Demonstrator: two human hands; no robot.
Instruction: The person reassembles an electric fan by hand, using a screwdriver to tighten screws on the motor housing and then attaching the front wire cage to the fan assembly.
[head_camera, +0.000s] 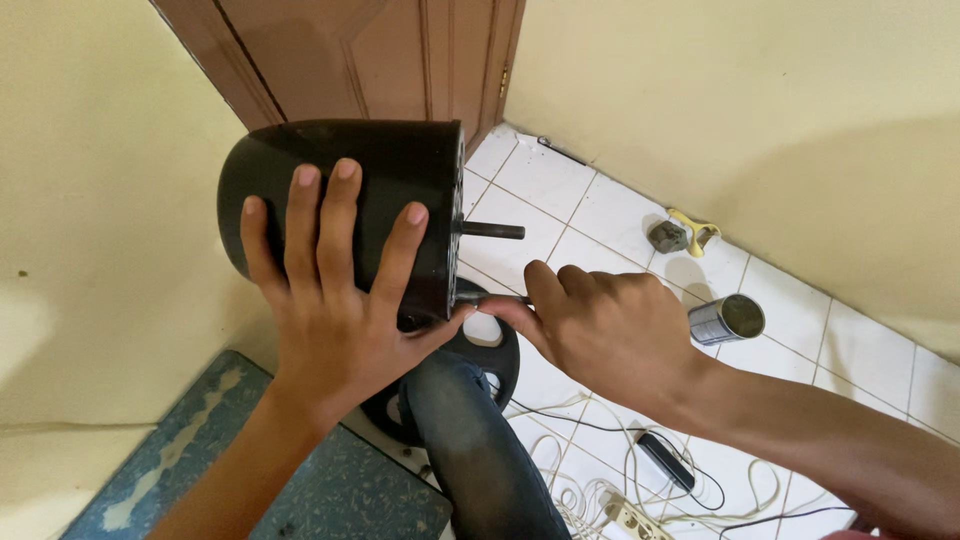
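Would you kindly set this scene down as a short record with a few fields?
Left hand: left hand spread over a black rounded motor housing, holding it up
Housing face: dark metal shaft sticks out sideways
Right hand: right hand grips a thin dark tool whose tip meets the housing face
Floor: white tiled floor with a silver tin can, white cables, and a blue patterned mat
Behind: brown wooden door

left hand (335, 330): fingers spread over black motor housing (340, 200)
right hand (610, 335): pinching thin tool (490, 298) at housing's face
shaft (492, 230): protruding sideways
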